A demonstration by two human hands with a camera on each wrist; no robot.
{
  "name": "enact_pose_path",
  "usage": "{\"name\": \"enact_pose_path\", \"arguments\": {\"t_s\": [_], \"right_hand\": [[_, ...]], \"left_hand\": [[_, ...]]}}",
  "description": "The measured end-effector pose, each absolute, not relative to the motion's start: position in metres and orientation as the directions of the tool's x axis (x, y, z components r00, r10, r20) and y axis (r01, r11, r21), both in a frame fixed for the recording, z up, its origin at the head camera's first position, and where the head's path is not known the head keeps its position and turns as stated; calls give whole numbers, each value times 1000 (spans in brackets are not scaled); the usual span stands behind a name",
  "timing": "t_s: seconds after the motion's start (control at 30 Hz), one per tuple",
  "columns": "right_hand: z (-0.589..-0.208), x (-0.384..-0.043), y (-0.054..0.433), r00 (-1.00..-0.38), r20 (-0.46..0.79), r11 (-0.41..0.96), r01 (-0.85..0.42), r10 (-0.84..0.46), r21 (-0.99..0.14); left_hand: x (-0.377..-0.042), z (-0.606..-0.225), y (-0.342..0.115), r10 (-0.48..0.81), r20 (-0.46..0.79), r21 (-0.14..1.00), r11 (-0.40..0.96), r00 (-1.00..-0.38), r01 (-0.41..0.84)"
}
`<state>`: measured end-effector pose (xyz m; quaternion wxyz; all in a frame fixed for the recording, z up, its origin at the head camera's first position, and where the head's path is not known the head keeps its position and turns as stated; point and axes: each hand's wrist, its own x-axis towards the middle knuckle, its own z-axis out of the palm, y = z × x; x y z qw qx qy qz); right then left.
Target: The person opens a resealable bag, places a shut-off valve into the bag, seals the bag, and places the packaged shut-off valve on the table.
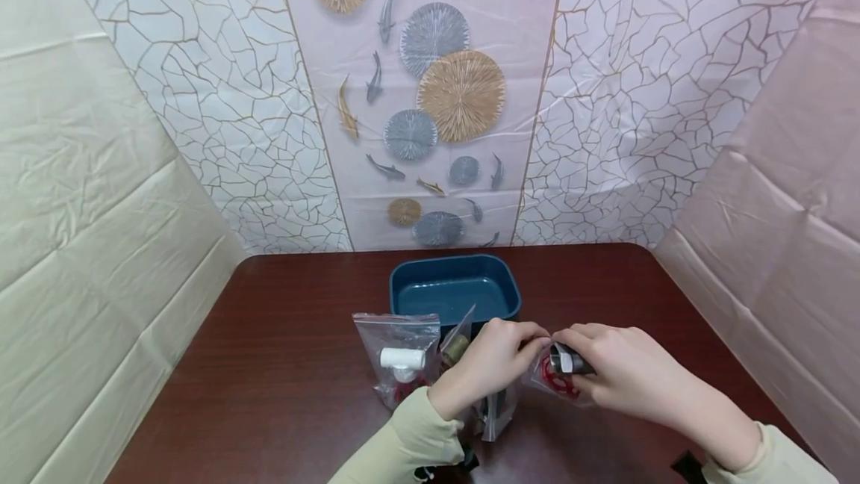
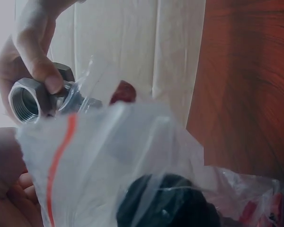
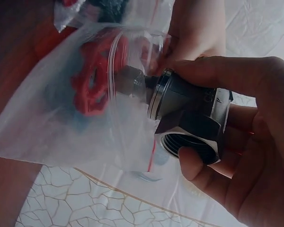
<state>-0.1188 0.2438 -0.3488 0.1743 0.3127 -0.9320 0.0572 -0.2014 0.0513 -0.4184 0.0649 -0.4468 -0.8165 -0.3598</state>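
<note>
A metal gate valve [image 3: 191, 111] with a red handwheel [image 3: 92, 80] is in my right hand [image 1: 625, 368], fingers and thumb around its hex-ended body. The wheel end lies inside a clear zip bag [image 3: 33, 127], while the threaded body sticks out of its mouth. My left hand [image 1: 493, 355] pinches the edge of this bag, fingertips close to the right hand's. In the left wrist view, the valve's hex end [image 2: 28, 101] faces the camera, and a clear bag with a red strip [image 2: 59, 156] covers part of the view.
A blue rectangular bin [image 1: 457, 297] stands at the table's back middle. Left of my hands is a zip bag with a white pipe fitting [image 1: 403, 358]. Another bag with a brass-coloured fitting [image 1: 455, 348] stands beside it, partly behind the left hand. Fabric walls enclose the brown table [image 1: 269, 364].
</note>
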Motion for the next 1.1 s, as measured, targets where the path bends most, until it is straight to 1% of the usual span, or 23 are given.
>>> {"name": "enact_pose_path", "arguments": {"t_s": [0.1, 0.33, 0.57, 0.73, 0.9, 1.1], "right_hand": [[-354, -119, 243, -747, 342, 796, -605, -571, 8], [-368, -118, 238, -726, 336, 781, -623, -600, 48], [-382, -120, 234, -716, 359, 786, -612, -598, 88], [-393, -122, 235, -731, 340, 798, -592, -591, 115], [-404, -123, 236, -752, 316, 810, -578, -578, 105], [-414, -125, 237, -769, 301, 819, -567, -563, 82]], "left_hand": [[-202, -420, 51, 693, 407, 548, 336, -595, 766], [-202, -423, 52, 715, 350, 587, 337, -606, 736], [-203, -427, 54, 717, 334, 571, 363, -612, 736], [-206, -431, 54, 733, 319, 561, 365, -601, 743], [-210, -440, 57, 761, 289, 521, 384, -580, 763], [-213, -447, 61, 781, 295, 434, 404, -551, 805]]}}
